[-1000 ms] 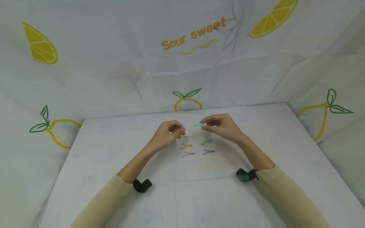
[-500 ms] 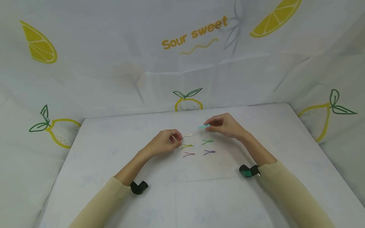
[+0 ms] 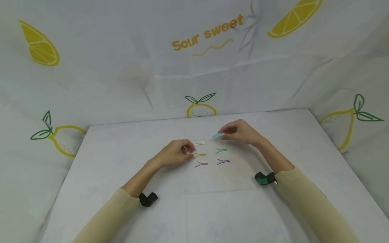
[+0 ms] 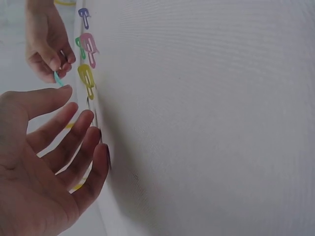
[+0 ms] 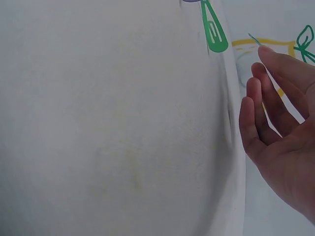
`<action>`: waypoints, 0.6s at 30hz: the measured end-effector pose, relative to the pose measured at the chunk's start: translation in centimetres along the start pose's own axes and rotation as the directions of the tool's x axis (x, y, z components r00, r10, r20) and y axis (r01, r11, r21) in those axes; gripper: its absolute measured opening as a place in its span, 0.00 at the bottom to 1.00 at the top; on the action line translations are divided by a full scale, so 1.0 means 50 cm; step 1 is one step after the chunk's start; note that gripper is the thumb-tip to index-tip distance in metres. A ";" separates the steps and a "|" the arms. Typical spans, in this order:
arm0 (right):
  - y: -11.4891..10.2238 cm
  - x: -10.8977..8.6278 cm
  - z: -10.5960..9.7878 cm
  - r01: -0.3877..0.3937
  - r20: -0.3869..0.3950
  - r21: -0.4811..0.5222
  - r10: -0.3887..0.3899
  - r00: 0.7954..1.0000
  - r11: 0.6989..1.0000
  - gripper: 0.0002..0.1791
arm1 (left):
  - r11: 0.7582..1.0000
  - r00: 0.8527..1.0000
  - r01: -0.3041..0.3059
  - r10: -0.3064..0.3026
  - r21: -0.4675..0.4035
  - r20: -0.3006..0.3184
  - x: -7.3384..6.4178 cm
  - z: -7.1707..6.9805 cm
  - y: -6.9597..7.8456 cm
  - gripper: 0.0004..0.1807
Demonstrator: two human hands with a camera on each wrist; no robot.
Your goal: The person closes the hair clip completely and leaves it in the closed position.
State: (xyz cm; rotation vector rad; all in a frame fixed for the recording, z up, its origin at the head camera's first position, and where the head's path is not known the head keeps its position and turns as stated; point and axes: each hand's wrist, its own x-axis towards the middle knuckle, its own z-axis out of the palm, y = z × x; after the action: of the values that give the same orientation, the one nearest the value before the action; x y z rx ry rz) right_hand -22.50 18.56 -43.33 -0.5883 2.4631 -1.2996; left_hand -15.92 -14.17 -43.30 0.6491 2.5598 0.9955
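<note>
Clearly, our right hand (image 3: 242, 132) pinches the teal clip (image 3: 218, 135) by its right end, between thumb and fingertips, with the free end pointing left over the far part of the bench (image 3: 225, 209); whether that end touches down, we cannot tell. Our left hand (image 3: 174, 152) holds nothing, its fingers apart and loosely bent, beside the white clip (image 3: 200, 143) and the yellow clip (image 3: 201, 155). The step, as we judge it, is handling this 1 clip without upsetting the 5 lying nearby. To do it well, we should pinch lightly, so it does not flick away, and bring it down flat, behind the green clip (image 3: 222, 150) and level with the white clip. Our left fingertips look near enough to nudge the yellow clip, so we had best raise them before any sideways move.
</note>
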 end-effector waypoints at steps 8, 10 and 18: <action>0.006 0.007 0.000 0.020 0.029 -0.017 -0.019 0.999 1.000 0.11 | 0.999 0.999 -0.045 0.045 0.001 0.007 0.005 0.000 -0.004 0.11; 0.009 0.008 0.000 0.038 0.033 -0.031 -0.036 0.999 0.999 0.11 | 0.999 0.998 -0.054 0.054 0.000 0.009 0.006 0.000 -0.007 0.11; 0.012 0.011 0.004 0.025 0.046 -0.096 -0.020 0.999 0.995 0.09 | 0.997 0.997 -0.071 0.071 -0.011 -0.003 0.006 0.002 -0.009 0.11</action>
State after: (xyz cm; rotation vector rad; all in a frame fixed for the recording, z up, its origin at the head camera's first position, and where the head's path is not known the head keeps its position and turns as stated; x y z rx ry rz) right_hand -23.04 18.45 -43.98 -0.6635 2.5001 -1.1680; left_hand -16.28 -14.24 -43.75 0.7406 2.5476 1.0334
